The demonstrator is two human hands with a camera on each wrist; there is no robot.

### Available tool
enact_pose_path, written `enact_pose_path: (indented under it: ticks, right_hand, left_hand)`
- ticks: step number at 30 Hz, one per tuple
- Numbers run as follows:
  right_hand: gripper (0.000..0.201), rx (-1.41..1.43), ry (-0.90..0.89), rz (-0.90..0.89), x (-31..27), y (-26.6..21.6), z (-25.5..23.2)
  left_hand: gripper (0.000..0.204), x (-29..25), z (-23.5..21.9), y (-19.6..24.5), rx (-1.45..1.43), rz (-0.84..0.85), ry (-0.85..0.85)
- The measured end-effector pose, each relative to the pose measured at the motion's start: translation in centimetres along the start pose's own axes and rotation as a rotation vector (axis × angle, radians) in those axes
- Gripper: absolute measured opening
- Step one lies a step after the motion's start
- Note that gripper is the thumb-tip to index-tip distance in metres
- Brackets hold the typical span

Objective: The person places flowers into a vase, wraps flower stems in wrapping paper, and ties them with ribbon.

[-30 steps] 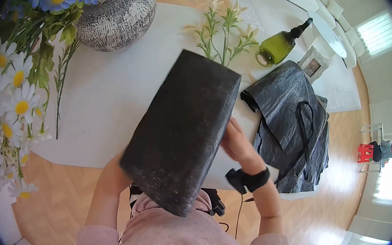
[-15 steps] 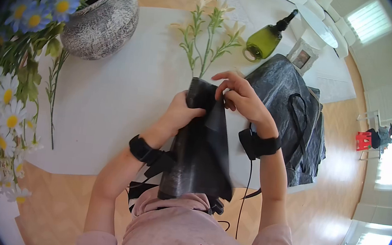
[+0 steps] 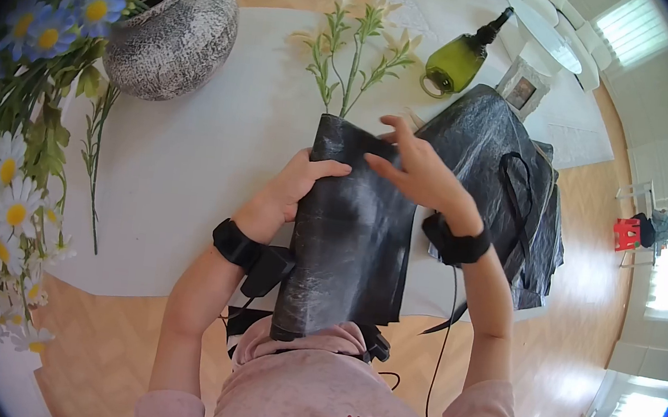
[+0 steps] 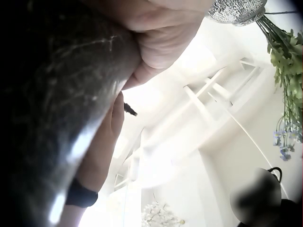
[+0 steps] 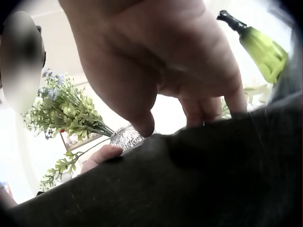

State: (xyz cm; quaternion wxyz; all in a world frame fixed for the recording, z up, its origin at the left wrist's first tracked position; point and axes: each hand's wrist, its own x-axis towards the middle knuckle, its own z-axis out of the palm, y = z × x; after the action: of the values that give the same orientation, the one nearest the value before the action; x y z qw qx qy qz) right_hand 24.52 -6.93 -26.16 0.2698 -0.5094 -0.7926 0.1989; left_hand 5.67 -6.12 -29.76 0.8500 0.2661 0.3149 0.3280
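Note:
A folded black sheet with a creased, slightly shiny surface stands in front of the person's body, reaching from the table edge to the chest. My left hand grips its left side, the thumb laid across the front and the other fingers hidden behind. At the upper right edge is my right hand, fingers spread, thumb over the front and the index finger raised past the edge. In the right wrist view, the right fingertips come down right at the rim of the black sheet.
A larger black sheet with a strap lies on the white table at right. Behind it are a green bottle and a small frame. Yellowish flowers lie beyond the hands. A speckled vase and daisies fill the left.
The black sheet was a wide panel held up over the table; it has become narrower and now stands lower. The left hand has come to its left side, the right hand to its upper right edge.

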Motion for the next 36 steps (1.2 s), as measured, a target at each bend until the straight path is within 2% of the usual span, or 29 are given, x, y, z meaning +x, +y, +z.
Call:
enact_pose_path:
  ticks: [1,3,4,8,10,13,17,19,23,27,30,32,33,35,36]
  right_hand:
    - [0.046,-0.001,0.006,0.007,0.2,-0.2,-0.1]
    - [0.028,0.144,-0.158,0.238,0.8,-1.0,-0.8]
    - [0.014,0.179,-0.109,0.233,0.8,-0.3,-0.6]
    - [0.012,0.04,-0.004,0.123,0.5,-0.6,-1.2]
    - [0.012,-0.023,0.03,0.111,0.3,-0.2,-0.7]
    - [0.013,-0.077,0.072,0.087,0.2,0.1,-0.3]
    - [0.017,-0.046,0.042,0.115,-0.1,0.2,-0.7]
    - [0.02,-0.039,0.098,0.126,0.0,-0.4,-0.8]
    - [0.034,-0.056,0.185,0.092,0.0,-0.7,-0.1]
    - [0.035,-0.077,0.137,0.115,0.2,-0.3,0.2]
    - [0.034,-0.199,0.208,0.032,0.1,-0.2,0.3]
    - [0.032,-0.514,0.504,-0.227,0.1,-0.8,0.0]
    - [0.032,-0.511,0.502,-0.23,-0.3,-1.7,0.1]
    - [0.028,-0.099,0.109,0.031,-1.9,-3.9,0.8]
    - [0.028,-0.097,0.11,0.038,-2.2,-4.5,1.3]
  left_hand:
    - [0.028,-0.1,-0.1,0.1,-0.004,-0.006,-0.015]
    - [0.028,-0.4,-0.5,0.3,-0.01,-0.024,-0.015]
    - [0.029,-0.5,-0.7,0.2,-0.021,-0.037,-0.009]
    - [0.029,-0.6,-1.0,-0.1,-0.044,-0.04,0.04]
    - [0.028,-0.5,-0.9,-0.3,-0.071,0.098,-0.018]
    - [0.028,-0.5,-0.3,-0.9,-0.095,0.16,-0.009]
    - [0.028,-0.6,-0.4,-0.8,-0.046,0.172,0.005]
    - [0.027,-0.7,-0.5,-0.6,-0.04,0.052,-0.011]
    - [0.027,-1.2,-0.6,-0.8,-0.02,0.067,-0.007]
    - [0.026,-1.2,-0.4,-1.0,-0.1,0.09,-0.02]
    - [0.026,-1.0,0.0,-0.6,-0.117,0.067,0.013]
    - [0.024,-0.5,0.1,-0.3,-0.118,0.059,0.03]
    - [0.023,-0.1,0.2,-0.2,-0.118,0.065,0.06]
    - [0.021,0.5,0.7,-0.2,-0.114,0.066,0.089]
    - [0.02,0.7,1.2,-0.3,-0.104,0.099,0.113]
